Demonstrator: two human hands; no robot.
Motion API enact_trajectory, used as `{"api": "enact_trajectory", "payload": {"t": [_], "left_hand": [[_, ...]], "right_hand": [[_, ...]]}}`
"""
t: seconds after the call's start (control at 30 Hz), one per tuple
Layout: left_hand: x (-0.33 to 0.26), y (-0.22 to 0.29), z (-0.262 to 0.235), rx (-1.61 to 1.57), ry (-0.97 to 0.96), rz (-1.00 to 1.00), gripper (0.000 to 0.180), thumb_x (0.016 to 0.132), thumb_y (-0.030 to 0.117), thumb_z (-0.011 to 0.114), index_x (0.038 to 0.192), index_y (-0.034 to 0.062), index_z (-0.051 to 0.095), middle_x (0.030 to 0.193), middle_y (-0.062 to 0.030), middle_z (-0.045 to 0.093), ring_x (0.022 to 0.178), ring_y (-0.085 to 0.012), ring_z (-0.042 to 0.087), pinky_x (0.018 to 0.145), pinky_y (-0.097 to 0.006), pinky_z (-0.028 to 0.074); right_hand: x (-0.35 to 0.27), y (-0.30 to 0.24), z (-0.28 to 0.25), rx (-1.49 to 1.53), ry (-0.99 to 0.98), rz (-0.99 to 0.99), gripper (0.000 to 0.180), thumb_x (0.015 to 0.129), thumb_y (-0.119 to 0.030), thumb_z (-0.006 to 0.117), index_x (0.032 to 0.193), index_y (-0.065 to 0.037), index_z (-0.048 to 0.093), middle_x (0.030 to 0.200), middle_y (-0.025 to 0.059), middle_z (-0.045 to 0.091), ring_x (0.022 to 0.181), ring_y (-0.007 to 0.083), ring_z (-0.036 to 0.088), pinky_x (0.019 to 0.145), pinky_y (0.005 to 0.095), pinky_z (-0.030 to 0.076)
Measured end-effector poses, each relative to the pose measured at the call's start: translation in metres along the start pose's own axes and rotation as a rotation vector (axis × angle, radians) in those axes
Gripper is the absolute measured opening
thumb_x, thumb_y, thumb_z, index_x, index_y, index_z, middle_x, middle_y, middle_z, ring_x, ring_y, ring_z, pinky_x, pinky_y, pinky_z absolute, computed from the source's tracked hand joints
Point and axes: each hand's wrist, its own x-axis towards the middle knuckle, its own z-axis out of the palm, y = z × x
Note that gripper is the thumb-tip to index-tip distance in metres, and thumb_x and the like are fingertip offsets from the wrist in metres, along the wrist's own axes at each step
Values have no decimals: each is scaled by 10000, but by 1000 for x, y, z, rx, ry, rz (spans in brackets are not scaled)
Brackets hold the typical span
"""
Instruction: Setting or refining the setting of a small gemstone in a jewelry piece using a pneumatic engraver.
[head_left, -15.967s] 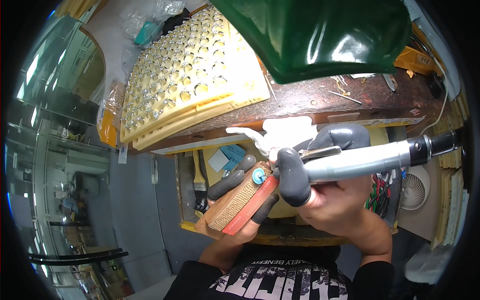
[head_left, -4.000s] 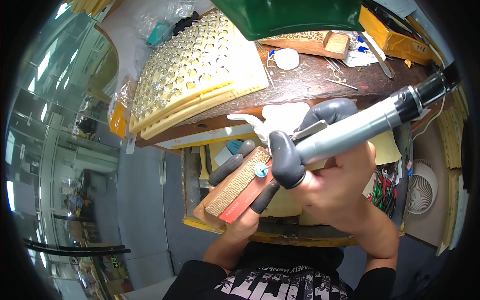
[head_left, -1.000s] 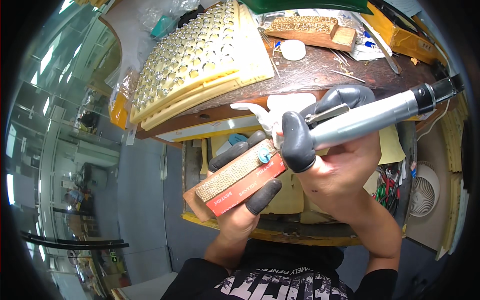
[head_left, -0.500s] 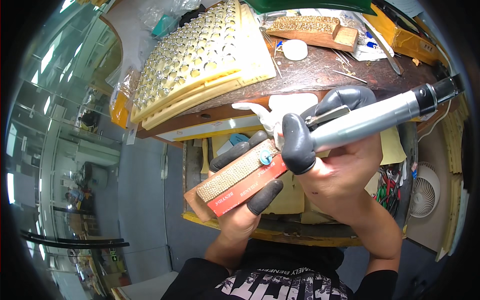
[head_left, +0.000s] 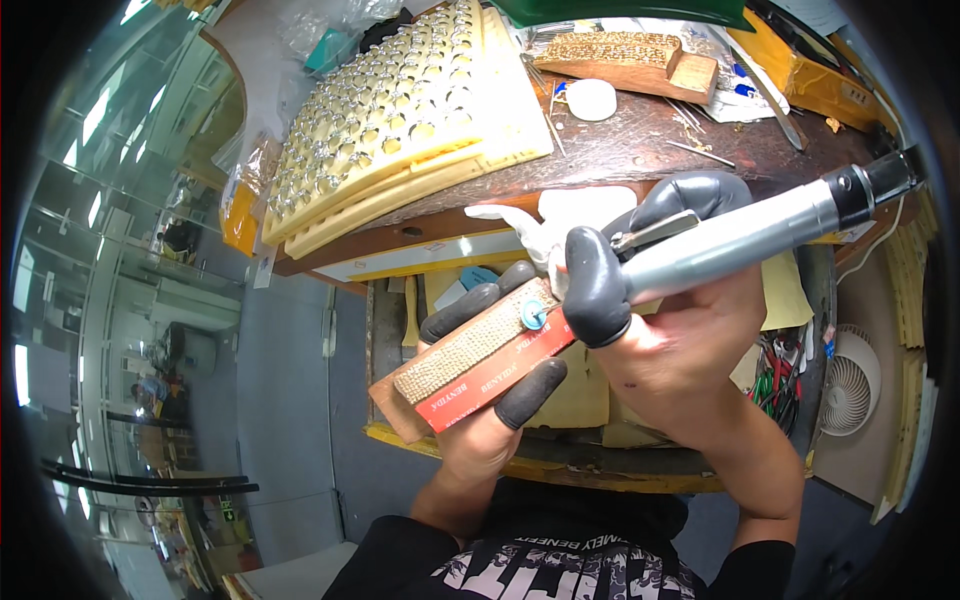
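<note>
The person's working right at the front edge of a cluttered dark wooden tabletop (head_left: 640, 150), with a big pale tray of small metal pieces (head_left: 400, 120) sitting toward its left side. Biggest thing in hand is the rotary handpiece (head_left: 740, 235), a smooth grey metal barrel with a black cord end. The right hand (head_left: 670, 340) has its grip closed around it, black rubber cots on the fingertips. It looks rigid and a bit slick, so holding it low near the nose like a pen seems the way to keep control.

The left hand (head_left: 490, 400) has its grip closed on a sanding block (head_left: 480, 365), held out in front of the tabletop's front edge, above an open drawer. It's a flat stick, red along the side with a coarse tan abrasive face on top. Probably light and stiff; pinching it by the long edges keeps fingers off the grit.

Smallest bit: a little blue wheel (head_left: 531, 316) at the handpiece tip, touching the abrasive face.
</note>
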Motion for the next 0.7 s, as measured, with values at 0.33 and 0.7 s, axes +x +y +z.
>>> {"api": "enact_trajectory", "payload": {"t": [0.33,0.7], "left_hand": [[-2,-2,-2,-32,14,4,711,742,-116,744,1357,49,429,1414,-207,495,1311,-296,499,1107,-451,420],[-2,0,0,-26,46,-37,709,743,-115,743,1356,51,429,1413,-205,497,1315,-296,495,1104,-455,424]], "right_hand": [[0,-1,-1,-24,-21,-17,466,772,4,805,1126,37,503,950,60,632,860,92,616,781,246,513],[0,0,-1,14,3,4,472,784,-12,806,1134,50,496,944,61,639,851,95,630,775,248,520]]}}
